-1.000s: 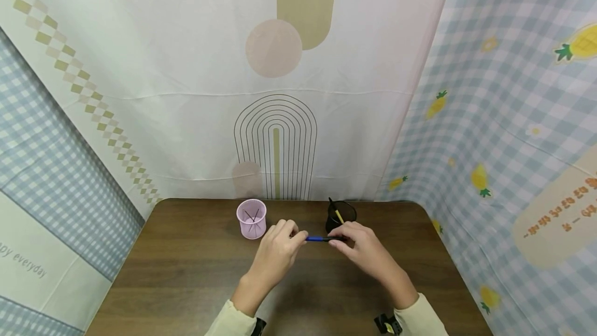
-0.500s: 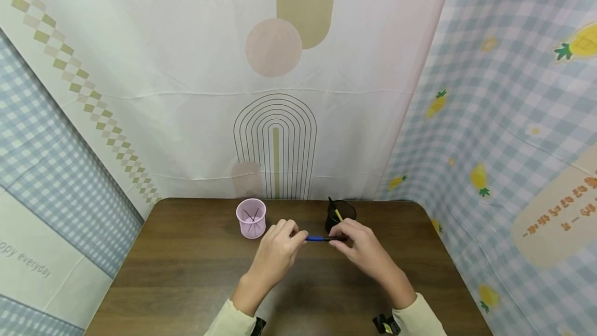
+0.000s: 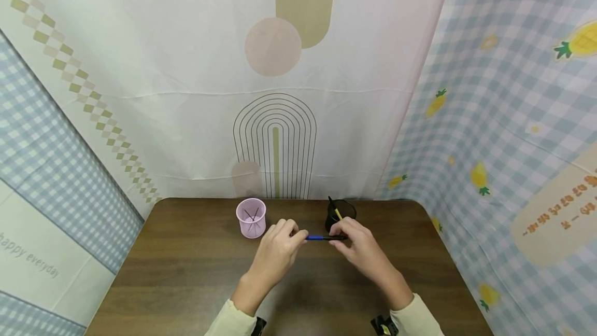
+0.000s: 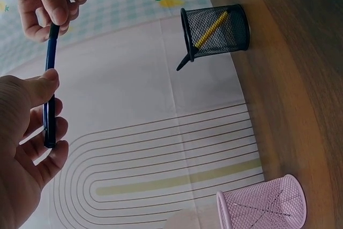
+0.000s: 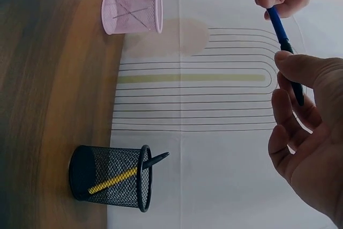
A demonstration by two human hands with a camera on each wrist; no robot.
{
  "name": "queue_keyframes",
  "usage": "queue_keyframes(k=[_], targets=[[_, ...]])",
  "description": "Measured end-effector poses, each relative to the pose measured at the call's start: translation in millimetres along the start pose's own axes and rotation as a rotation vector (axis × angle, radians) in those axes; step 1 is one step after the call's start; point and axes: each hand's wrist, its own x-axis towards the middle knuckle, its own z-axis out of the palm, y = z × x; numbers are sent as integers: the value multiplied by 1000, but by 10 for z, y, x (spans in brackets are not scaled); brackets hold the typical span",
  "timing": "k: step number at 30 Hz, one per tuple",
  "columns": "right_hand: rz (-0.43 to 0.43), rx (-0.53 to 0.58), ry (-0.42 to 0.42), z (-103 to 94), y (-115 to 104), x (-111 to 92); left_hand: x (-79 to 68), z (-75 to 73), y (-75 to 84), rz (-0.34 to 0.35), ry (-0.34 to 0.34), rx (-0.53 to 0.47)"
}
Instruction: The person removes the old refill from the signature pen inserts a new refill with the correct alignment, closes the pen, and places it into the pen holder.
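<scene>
A blue pen with a black end (image 3: 315, 238) lies level between the two hands, above the table. My left hand (image 3: 277, 248) pinches its blue end between thumb and fingers. At the other end, my right hand (image 3: 359, 245) pinches the black part with thumb and fingertips. In the right wrist view the black tip of the pen (image 5: 277, 24) pokes out past the right thumb. Behind the right hand stands a black mesh pen cup (image 3: 332, 222) holding a yellow pen with a black end (image 5: 113, 180). Nearest the left hand is a pink mesh pen cup (image 3: 252, 228).
The brown wooden table (image 3: 186, 268) has rounded back corners. Right behind it hangs a white printed cloth (image 3: 196, 134), and a blue checked cloth (image 3: 466, 201) hangs along the right side. Dark lines cross inside the pink cup.
The right hand and forearm have shifted very slightly to the left, and a bit more of the pen's black part shows. Both hands keep their hold; the cups stay put.
</scene>
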Motion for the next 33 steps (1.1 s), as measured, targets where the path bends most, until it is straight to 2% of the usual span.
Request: queue_keyframes(k=[12,24,28,33], targets=[[0,15,4,13,9,-24,-12,3,16,-7,-3,0],[128,24,-131,-83,-12,8,-14,15,0,14,20,1],[99,14,-114,-71,1,14,-8,12,6,13,10,0],[35,0,-70,-50,20,12,2,23,14,26,29,1]])
